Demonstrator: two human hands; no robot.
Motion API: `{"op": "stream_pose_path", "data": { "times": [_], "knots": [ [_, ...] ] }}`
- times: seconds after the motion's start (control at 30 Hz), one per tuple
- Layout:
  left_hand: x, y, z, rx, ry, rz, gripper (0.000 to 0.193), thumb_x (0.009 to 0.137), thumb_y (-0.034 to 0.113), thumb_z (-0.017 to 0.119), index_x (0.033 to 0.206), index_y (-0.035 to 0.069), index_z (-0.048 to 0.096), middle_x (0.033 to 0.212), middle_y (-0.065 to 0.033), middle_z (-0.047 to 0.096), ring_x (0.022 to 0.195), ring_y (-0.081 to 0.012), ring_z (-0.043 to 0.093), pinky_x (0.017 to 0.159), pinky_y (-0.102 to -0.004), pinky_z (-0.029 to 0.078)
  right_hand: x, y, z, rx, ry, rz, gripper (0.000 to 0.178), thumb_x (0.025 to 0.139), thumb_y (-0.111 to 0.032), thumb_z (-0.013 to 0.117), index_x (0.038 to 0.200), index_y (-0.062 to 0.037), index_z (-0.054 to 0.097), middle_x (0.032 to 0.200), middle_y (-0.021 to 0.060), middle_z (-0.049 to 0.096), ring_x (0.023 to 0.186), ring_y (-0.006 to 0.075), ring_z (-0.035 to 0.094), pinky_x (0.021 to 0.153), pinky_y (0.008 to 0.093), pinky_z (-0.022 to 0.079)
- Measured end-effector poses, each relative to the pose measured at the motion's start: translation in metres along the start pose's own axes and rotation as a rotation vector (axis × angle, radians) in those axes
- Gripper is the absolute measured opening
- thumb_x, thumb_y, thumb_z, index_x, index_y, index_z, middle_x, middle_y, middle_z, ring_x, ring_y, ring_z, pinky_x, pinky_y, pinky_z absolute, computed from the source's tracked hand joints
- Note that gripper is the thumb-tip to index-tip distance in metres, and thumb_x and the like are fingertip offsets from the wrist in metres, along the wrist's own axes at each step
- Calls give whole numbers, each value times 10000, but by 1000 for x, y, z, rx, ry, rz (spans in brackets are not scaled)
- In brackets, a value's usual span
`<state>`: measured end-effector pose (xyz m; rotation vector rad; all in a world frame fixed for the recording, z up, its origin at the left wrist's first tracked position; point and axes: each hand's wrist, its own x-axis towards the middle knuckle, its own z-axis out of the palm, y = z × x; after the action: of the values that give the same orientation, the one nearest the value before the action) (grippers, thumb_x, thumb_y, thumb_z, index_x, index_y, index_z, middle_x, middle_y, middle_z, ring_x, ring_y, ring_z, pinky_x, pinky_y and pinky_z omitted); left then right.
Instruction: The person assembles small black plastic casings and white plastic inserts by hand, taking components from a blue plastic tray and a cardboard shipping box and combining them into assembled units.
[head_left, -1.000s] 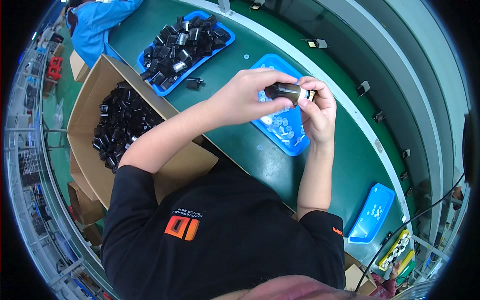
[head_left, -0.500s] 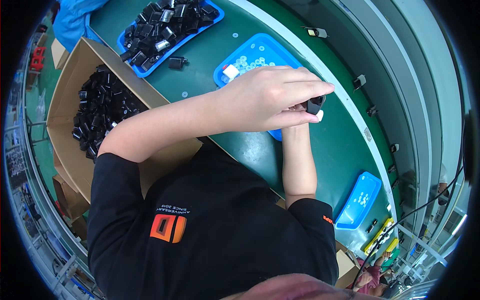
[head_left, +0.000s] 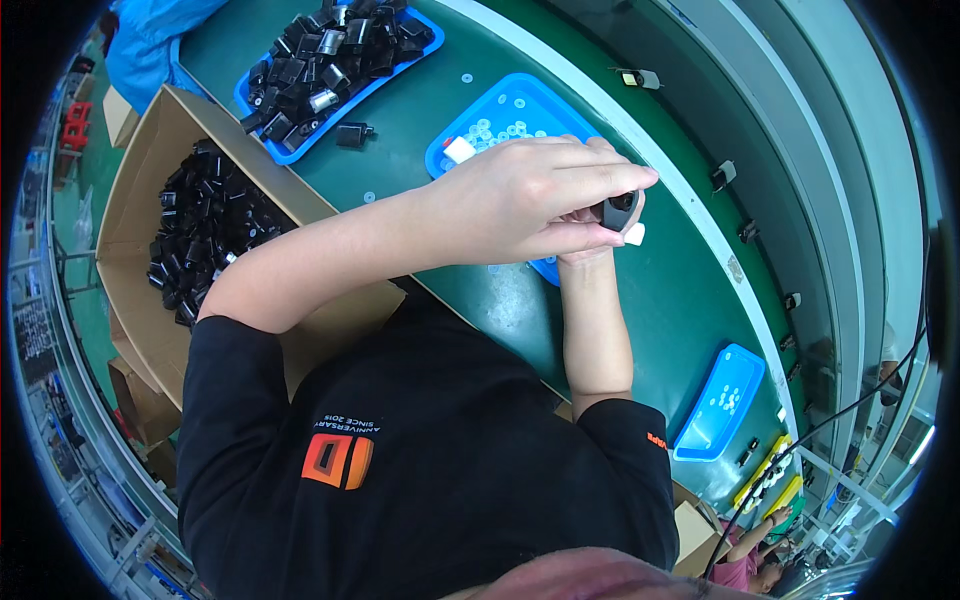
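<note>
The left hand lies flat over the right hand, its fingers stretched across a small black part that both hands pinch between them above the green table. Only the fingertips of the right hand show, tucked under the left, closed on the part from below, and a little white piece sticks out just beside them. Directly under the hands sits a blue tray scattered with small white rings. Farther along the table a second blue tray is heaped with black parts, and one loose black part lies on the green surface just beside it. Off the table's edge, at the person's left, an open cardboard box holds many more of the same black parts. Well apart on the right, another blue tray carries a few white bits. A pale rail runs along the far edge of the table with small clips on it. Brown cartons stand on the floor at the left
</note>
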<state>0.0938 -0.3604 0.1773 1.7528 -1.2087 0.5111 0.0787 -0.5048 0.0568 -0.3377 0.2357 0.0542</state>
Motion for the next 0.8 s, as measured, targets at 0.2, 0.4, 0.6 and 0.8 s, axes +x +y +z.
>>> {"op": "stream_pose_path", "data": {
  "times": [0.2,0.4,0.6,0.8],
  "knots": [
    [-7,-2,-4,-33,-131,-98,532,755,147,775,1254,48,619,1132,-99,678,984,-287,664,892,-399,522,0,-8,42,106,-644,129,476,751,-415,692,1064,-83,558,1033,105,535,894,181,572,737,301,506],
    [-7,-19,-21,65,-111,-38,556,747,176,786,1263,58,614,1224,-57,653,1118,-301,585,968,-388,439,-7,-38,46,-862,-560,-321,766,719,-307,773,1326,49,472,1319,153,519,1225,242,515,1054,373,383],
    [-23,-36,-7,-7,-115,-419,990,757,440,753,1474,-27,254,1441,-252,327,1347,-372,328,1077,-447,294,-6,-36,47,-436,-546,-109,751,732,-72,763,1388,72,429,1344,178,536,1227,241,545,1085,370,397],
    [-15,-28,-2,-39,-224,-566,799,837,466,656,1343,-49,315,1218,-212,400,1193,-343,399,1051,-444,296,-2,-21,35,-430,-507,-269,756,722,-111,810,1363,68,451,1342,190,535,1206,258,561,1075,397,417]
  ]
}}
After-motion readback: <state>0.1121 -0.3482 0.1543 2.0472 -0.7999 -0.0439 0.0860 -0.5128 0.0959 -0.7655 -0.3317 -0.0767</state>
